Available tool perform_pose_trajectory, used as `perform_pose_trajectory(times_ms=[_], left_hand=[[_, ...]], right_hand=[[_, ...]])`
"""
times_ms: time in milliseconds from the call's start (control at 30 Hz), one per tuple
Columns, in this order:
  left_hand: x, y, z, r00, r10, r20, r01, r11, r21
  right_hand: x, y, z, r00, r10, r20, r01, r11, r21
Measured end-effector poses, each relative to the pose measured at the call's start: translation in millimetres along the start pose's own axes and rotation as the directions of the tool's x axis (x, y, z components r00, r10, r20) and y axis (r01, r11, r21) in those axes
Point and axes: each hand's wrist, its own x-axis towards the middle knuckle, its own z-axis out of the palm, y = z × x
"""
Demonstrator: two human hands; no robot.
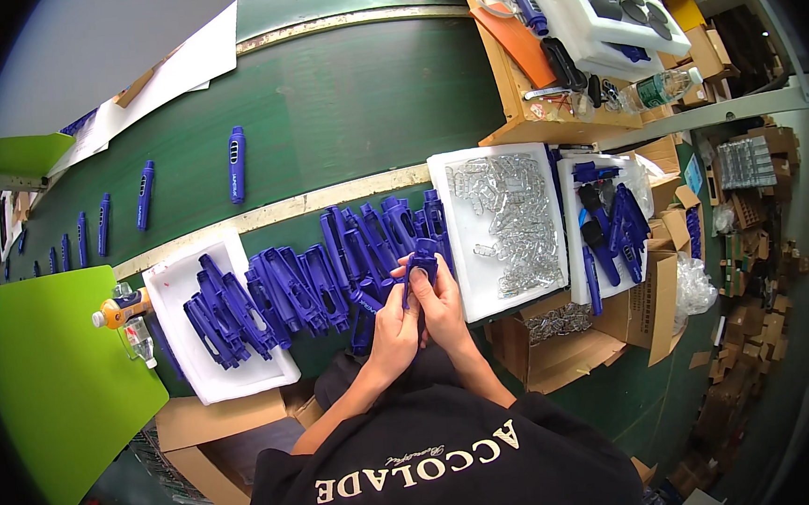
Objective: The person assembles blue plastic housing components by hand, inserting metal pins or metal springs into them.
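Both hands meet in front of my chest around one dark blue plastic housing [422, 251]. My left hand [396, 324] is closed on its lower end, and my right hand [442, 308] grips it from the other side with the thumb along it. The fingers hide much of the piece. Just beyond and to the left lies a heap of similar hollow blue housings [296, 288], some of them resting in a white foam tray [279, 366]. Close by on the right, another foam tray [468, 290] holds many small clear plastic parts [499, 199].
Across the bench runs a green conveyor belt [365, 96] carrying spaced blue pieces [237, 166]. Farther right are a foam tray of blue and black parts [609, 229], a wooden shelf [507, 105] and open cardboard boxes [562, 359]. Bottles [119, 308] stand left, beside a lime-green panel [66, 370].
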Motion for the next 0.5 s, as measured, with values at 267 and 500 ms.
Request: perform_pose_trajectory(times_ms=[267, 500], left_hand=[[0, -8, -3, 0.995, 0.019, -0.099, -0.012, 0.998, 0.065], [1, -12, -3, 0.981, -0.036, -0.189, 0.056, 0.993, 0.1]], right_hand=[[-2, 5, 17, 0.996, 0.054, -0.072, -0.031, 0.957, 0.289], [3, 18, 12, 0.993, 0.119, -0.012, -0.107, 0.93, 0.352]])
